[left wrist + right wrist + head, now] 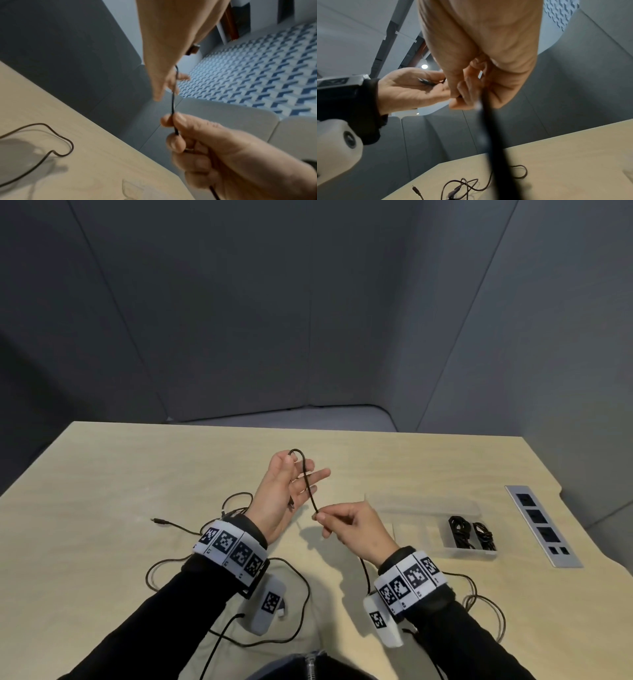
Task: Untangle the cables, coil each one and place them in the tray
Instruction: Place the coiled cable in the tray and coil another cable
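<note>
Aloft: left hand (279, 496), right hand (358, 529) hold cable (306, 478); tray (423, 503) apparently near table (137, 474) edge.

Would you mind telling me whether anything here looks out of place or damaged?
Nothing looks damaged or spilled. The only mess is loose cables sprawled in loops on the table, not yet coiled. Two coiled cables sit in the tray; the left hand and right hand hold another cable.

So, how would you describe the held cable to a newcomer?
Over the pale table, both hands are raised. A black cable hangs over the left hand into the pinch of the right hand. It alone is lifted; loose cables lie on the table, coiled cables in the tray.
</note>
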